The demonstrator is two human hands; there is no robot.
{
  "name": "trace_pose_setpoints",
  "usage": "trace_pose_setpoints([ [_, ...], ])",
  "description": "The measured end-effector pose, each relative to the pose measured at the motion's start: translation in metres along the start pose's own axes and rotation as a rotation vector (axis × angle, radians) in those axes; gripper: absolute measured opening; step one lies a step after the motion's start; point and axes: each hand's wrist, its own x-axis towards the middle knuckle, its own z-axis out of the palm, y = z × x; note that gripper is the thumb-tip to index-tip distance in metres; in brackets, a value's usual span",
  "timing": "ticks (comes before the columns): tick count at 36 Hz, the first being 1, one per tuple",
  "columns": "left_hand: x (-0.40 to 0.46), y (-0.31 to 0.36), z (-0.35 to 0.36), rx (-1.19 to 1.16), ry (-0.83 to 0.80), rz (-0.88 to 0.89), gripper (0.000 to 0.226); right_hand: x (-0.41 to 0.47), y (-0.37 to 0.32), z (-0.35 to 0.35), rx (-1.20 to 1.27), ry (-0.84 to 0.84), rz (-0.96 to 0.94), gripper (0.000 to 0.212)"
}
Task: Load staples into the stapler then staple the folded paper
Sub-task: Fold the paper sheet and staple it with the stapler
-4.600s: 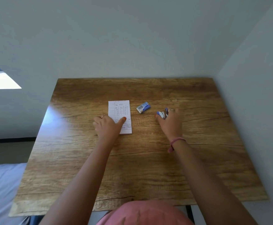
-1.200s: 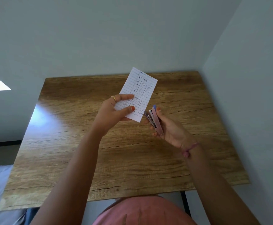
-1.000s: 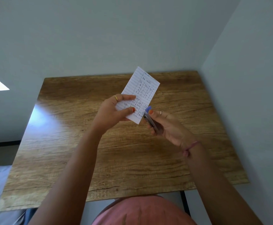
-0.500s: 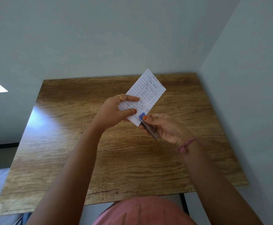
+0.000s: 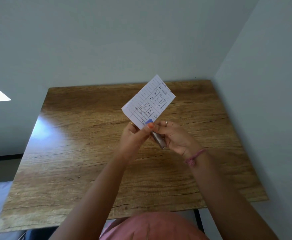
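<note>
The left hand [image 5: 133,135] pinches the paper's [image 5: 148,101] lower corner. The right hand [image 5: 174,135] grips the stapler [image 5: 157,138], whose blue tip sits on that corner.

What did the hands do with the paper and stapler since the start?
Both were picked up off the table. The left hand holds the paper up; the right hand has brought the stapler onto its bottom corner. The table stayed put.
</note>
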Motion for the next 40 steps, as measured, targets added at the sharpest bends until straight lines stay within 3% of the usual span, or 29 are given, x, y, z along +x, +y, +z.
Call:
trace_pose_setpoints([
  [4,0.000,-0.007,0.010,0.018,0.084,0.003,0.052,0.002,0.005,0.001,-0.019,0.004,-0.052,0.013],
  [6,-0.001,-0.006,0.012,-0.005,0.097,0.004,0.048,0.004,0.006,0.003,-0.033,0.027,-0.078,0.009],
  [13,-0.001,-0.005,0.014,-0.031,0.110,0.029,0.036,0.001,0.005,0.012,-0.030,0.149,-0.077,0.025],
  [17,-0.002,-0.003,0.013,-0.024,0.081,0.014,0.037,-0.001,0.005,0.012,-0.035,0.140,-0.069,0.015],
  [20,-0.003,0.000,0.010,-0.044,0.046,-0.005,0.041,-0.003,0.005,0.009,-0.038,0.129,-0.066,0.030],
  [24,-0.003,0.007,0.006,-0.199,0.081,-0.055,0.042,-0.006,0.000,0.008,-0.052,0.064,-0.045,0.017],
  [30,-0.003,0.010,0.006,-0.203,0.154,-0.040,0.031,-0.010,-0.006,0.005,0.056,0.037,-0.028,0.052],
  [34,-0.004,0.012,0.005,-0.219,0.192,-0.025,0.026,-0.010,-0.009,0.000,0.138,0.018,-0.053,0.039],
  [40,-0.003,0.013,0.004,-0.190,0.205,0.007,0.024,-0.009,-0.008,0.000,0.189,0.007,-0.045,0.037],
])
